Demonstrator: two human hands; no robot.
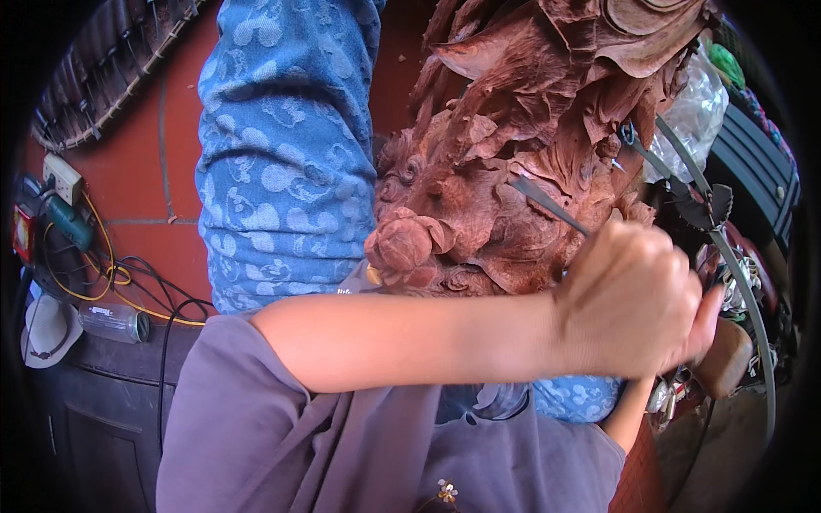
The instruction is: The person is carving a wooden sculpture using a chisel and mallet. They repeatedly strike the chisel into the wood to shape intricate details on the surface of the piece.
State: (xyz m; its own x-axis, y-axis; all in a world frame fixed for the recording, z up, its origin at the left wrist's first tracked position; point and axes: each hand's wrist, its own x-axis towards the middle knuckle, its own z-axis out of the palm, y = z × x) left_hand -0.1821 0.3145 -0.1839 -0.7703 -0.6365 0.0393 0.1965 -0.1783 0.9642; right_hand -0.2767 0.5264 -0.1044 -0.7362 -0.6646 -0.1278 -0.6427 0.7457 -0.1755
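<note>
The reddish wood carving [513,162] stands right in front of me, filling the far middle and right of the view, propped against my knee in its blue patterned trouser leg [286,145]. Its surface is already thick with cut leaves, curls and a round bud at the near left, so I judge the shaping well advanced; what remains looks like fine detail in the folds, though I cannot tell how much.

My left hand [633,299] is closed in a tight fist around a carving chisel [547,203], its thin metal blade slanting up and left so the tip rests in a groove of the carving. My bare forearm crosses the view from left to right. Of my right hand [705,321] I see only fingers just behind the left fist, near a rounded wooden handle; whether they grip it I cannot tell.

On the left, on the red tiled floor [162,214], lie a clear plastic bottle [113,322], yellow and black cables, a green power tool [67,221] and a white socket strip. On the right hang curved metal strips and a crumpled plastic bag [697,107].
</note>
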